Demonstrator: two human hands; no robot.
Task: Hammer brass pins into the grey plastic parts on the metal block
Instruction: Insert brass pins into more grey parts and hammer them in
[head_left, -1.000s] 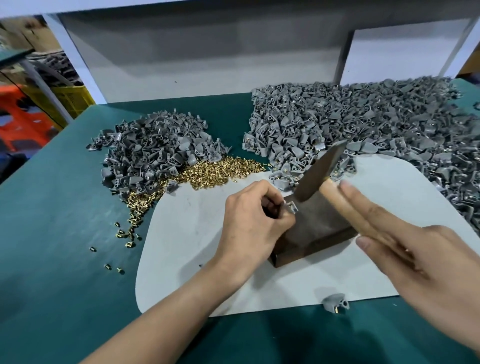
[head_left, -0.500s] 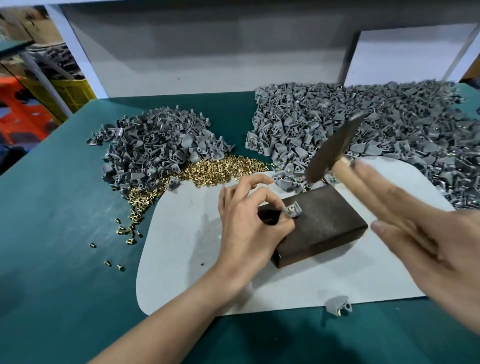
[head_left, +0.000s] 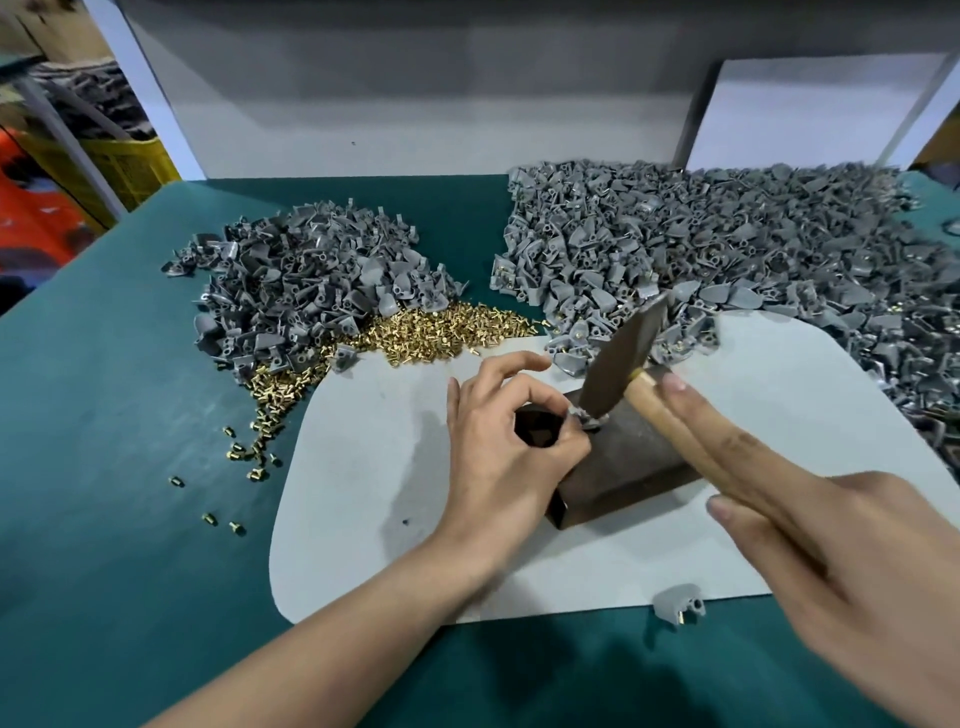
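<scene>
A dark metal block (head_left: 631, 462) sits on a pale mat (head_left: 363, 467). My left hand (head_left: 506, 447) pinches a small grey plastic part (head_left: 584, 418) on the block's top left corner. My right hand (head_left: 831, 561) holds the wooden handle of a hammer (head_left: 621, 358), two fingers laid straight along it. The hammer's dark head is down on the grey part. A heap of brass pins (head_left: 431, 327) lies behind the mat.
A pile of grey parts (head_left: 311, 280) lies at the back left and a much larger one (head_left: 753, 244) at the back right. One grey part with a pin (head_left: 678, 605) lies at the mat's front edge. Loose pins (head_left: 249, 452) dot the green tabletop.
The hammer went up off the block and has come back down onto the grey part. My left hand stays on the part at the block's corner.
</scene>
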